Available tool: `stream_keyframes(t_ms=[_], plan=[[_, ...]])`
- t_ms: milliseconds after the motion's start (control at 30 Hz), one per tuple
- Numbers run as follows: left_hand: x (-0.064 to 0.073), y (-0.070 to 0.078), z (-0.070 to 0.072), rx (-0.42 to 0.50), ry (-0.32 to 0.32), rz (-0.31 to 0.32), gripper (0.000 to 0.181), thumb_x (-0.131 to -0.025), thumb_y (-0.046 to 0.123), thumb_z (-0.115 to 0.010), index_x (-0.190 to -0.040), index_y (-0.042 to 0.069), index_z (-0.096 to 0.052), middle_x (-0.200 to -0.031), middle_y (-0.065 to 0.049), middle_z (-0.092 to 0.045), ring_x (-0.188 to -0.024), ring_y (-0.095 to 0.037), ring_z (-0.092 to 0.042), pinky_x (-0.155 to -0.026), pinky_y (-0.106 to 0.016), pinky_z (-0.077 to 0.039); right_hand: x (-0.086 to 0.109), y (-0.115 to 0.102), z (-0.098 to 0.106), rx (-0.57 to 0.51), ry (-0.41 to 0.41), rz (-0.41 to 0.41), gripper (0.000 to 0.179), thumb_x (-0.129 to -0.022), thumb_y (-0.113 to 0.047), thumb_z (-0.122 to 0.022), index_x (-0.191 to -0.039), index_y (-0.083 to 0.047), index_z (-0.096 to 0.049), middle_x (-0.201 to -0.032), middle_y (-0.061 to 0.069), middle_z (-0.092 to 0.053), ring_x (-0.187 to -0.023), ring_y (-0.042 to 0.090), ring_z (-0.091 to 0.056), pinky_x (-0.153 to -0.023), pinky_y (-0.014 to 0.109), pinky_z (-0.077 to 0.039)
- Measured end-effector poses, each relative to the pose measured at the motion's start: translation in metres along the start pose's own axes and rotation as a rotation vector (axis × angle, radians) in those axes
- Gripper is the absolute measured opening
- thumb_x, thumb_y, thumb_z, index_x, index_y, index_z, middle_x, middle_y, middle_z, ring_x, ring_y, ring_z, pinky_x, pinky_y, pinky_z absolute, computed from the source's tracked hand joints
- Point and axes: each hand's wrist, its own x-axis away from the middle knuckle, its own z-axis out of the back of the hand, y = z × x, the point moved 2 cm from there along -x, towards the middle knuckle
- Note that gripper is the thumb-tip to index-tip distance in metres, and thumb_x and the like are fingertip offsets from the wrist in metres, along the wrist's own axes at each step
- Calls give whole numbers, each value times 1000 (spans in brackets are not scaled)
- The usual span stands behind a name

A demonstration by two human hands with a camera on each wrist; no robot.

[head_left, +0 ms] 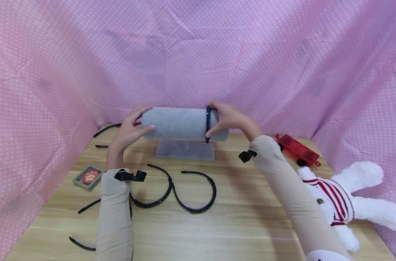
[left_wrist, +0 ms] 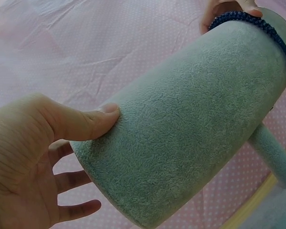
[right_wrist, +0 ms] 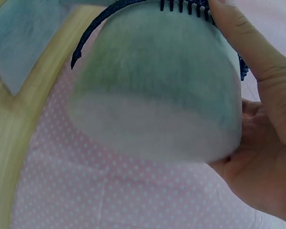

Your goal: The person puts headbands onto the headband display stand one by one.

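A grey fuzzy headband display stand (head_left: pixel 175 123) has a thick horizontal roll on a short post and flat base (head_left: pixel 184 150). A black toothed headband (head_left: pixel 208 123) sits around the roll near its right end. My right hand (head_left: pixel 228 117) pinches this headband, thumb on the front and fingers over the top; the right wrist view shows the thumb (right_wrist: pixel 248 40) at its teeth. My left hand (head_left: pixel 127 128) holds the roll's left end, its thumb (left_wrist: pixel 93 124) on the near surface. Other fingers of that hand extend loosely past the end, and the index finger is hidden behind the roll.
Several more black headbands lie on the wooden table, two of them (head_left: pixel 152 205) (head_left: pixel 202 209) in front of the stand. A small framed picture (head_left: pixel 88 177) lies at left. At right are a red toy cart (head_left: pixel 297 149) and a white plush toy (head_left: pixel 334 201). Pink dotted cloth (head_left: pixel 198 54) surrounds the table.
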Motion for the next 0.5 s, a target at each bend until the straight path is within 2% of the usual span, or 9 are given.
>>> stream_keyframes(t_ms=[200,500], plan=[[1,-1,1,5,-5,5,68,-93,7,-74,-154,15,-46,-166,-5,-31,-149,-34,-32,-112,-66,-31,-14,-13,-8,30,7,33,115,-60,-55,-95,-152,-11,-41,-151,9,-53,-131,28,-55,-108,46,-45],[1,0,1,-1,0,-6,67,-93,8,-74,-154,14,-45,-166,-5,-31,-150,-33,-32,-112,-67,-32,-33,-33,-20,9,16,68,112,-63,-57,-93,-153,-14,-41,-154,5,-51,-138,24,-51,-115,44,-40]])
